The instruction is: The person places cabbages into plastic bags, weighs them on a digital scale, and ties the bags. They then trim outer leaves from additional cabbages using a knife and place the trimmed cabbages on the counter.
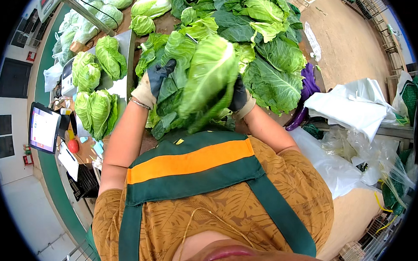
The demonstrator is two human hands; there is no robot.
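Note:
A light green pointed cabbage (209, 73), blurred by motion, is held up in front of my chest. My right hand (238, 97), in a black and beige work glove, grips its right side, the fingers partly hidden by leaves. On the left, my gloved left hand (158, 78) is among dark outer leaves (170, 94), apart from the pale head. Its fingers are partly covered, so whether it grips a leaf cannot be told. A thin metal edge (191, 38) shows between leaves behind the cabbage.
Large loose leaves (273, 77) pile up behind and right. Several trimmed cabbages (97, 111) lie on a metal scale platform (130, 58) at left. Bagged cabbages (109, 16) stand farther back. A screen (45, 127), purple cloth (309, 82) and white plastic bags (348, 101) flank the bench.

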